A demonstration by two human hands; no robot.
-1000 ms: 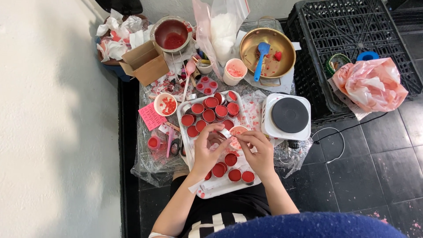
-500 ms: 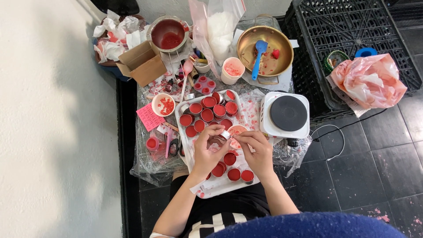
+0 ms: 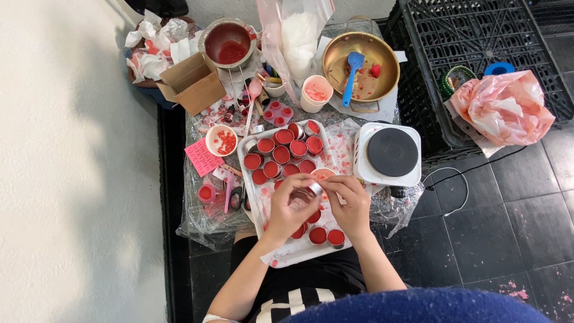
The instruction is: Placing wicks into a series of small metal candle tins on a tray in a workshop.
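Both my hands meet over a white tray (image 3: 245, 179) filled with several small round tins of red wax (image 3: 281, 154). My left hand (image 3: 291, 206) and my right hand (image 3: 348, 203) pinch one small silver tin (image 3: 315, 188) between their fingertips, just above the tray's middle. More filled tins (image 3: 326, 236) lie below my hands near the tray's front edge. A tin with pale pink contents (image 3: 323, 174) sits just beyond my fingers.
A white hot plate with a black disc (image 3: 391, 152) stands right of the tray. Behind are a brass bowl with a blue spatula (image 3: 360, 63), a pot of red wax (image 3: 228, 43), a paper cup (image 3: 316, 93), a cardboard box (image 3: 194, 84) and a black crate (image 3: 478, 36) with a pink bag (image 3: 505, 107).
My hands stayed over the tray's middle, fingers shifting slightly on the small tin. The view has moved a little.
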